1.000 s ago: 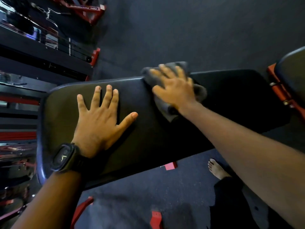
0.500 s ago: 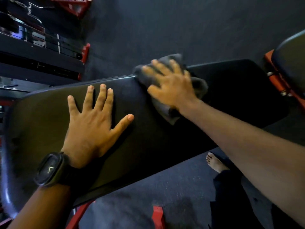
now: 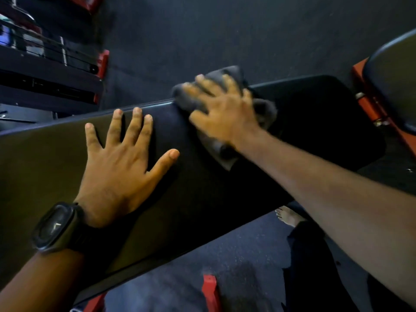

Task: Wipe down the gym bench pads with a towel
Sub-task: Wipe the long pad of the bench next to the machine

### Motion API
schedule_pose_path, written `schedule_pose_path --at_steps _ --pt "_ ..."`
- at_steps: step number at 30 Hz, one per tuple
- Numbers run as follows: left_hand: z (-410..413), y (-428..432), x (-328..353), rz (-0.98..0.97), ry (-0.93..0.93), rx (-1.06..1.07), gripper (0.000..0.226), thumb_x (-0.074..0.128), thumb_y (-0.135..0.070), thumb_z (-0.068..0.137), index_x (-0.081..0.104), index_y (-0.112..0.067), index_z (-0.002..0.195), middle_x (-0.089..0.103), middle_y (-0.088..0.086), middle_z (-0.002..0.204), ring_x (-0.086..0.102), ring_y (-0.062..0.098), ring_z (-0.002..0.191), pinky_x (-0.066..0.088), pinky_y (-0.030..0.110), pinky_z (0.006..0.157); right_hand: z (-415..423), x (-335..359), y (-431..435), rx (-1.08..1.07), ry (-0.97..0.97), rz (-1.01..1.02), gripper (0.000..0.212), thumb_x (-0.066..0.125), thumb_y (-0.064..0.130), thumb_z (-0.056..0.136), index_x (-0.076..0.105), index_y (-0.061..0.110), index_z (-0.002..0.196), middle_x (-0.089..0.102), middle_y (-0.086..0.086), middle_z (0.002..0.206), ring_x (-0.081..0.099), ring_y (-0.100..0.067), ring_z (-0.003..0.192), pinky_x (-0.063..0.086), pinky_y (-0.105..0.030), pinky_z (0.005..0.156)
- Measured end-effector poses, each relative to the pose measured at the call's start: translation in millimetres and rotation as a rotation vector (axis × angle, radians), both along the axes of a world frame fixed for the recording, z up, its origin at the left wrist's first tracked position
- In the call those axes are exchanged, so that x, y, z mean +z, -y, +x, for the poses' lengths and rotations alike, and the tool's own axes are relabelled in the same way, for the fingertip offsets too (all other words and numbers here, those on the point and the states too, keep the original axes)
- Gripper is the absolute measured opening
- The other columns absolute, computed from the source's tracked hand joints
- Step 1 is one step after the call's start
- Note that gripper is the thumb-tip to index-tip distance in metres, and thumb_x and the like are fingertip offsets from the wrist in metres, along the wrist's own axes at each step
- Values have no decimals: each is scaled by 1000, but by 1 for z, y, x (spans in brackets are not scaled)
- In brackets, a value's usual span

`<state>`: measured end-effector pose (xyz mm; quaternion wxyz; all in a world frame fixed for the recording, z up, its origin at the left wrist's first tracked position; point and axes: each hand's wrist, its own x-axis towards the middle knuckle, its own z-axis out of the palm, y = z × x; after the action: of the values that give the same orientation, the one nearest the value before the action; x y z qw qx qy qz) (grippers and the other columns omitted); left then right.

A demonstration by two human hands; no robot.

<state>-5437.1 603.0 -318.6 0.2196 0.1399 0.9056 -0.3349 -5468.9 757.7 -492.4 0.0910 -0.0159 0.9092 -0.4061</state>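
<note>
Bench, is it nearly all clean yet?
Hard to say what's done: the pad shows no wipe marks. Right now the right hand presses the towel at the pad's far edge, while the left hand lies flat on it. The other pad on the right has no towel on it.

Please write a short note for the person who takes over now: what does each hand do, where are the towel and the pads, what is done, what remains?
Left hand: flat, fingers spread, rests on the long bench pad, holds nothing.
Right hand: fingers spread, presses the grey towel onto the same pad near its far edge.
Second pad: at the right, no hand on it.
Done: wiped areas cannot be told.
Left: likely the rest of the long bench pad, then the second pad.
</note>
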Motion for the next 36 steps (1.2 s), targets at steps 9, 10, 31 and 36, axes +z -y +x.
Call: schedule_pose_path --at_steps 9,10,31,36 --pt "-8 -7 -13 -55 35 -47 100 -11 -84 82 -6 -22 159 -12 -1 166 -13 27 153 -2 66 118 132 13 8 -180 -34 -92 72 40 54 80 44 39 150 36 2 161 25 -47 145 31 -71 107" --pt "-11 -10 -16 -51 33 -50 100 -12 -83 81 -6 -21 159 -12 -1 166 -13 26 153 -2 67 117 120 20 14 -139 -55 -120 71 40 54 80 45 39 150 37 2 161 25 -47 145 30 -70 108" --pt "-14 -60 -73 16 40 -10 94 -11 -75 85 2 -20 160 -7 1 168 -11 25 153 -5 65 118 18 -52 -51 24 29 -3 80 27 72 75 23 55 153 17 16 167 12 -36 153 21 -73 112" --pt "-10 -68 -81 -25 52 -15 98 -13 -78 84 -4 -16 159 -12 3 167 -15 26 153 -6 65 118 76 -76 -74 -270 227 -18 73 34 62 85 26 45 155 16 7 168 11 -39 151 30 -70 109"
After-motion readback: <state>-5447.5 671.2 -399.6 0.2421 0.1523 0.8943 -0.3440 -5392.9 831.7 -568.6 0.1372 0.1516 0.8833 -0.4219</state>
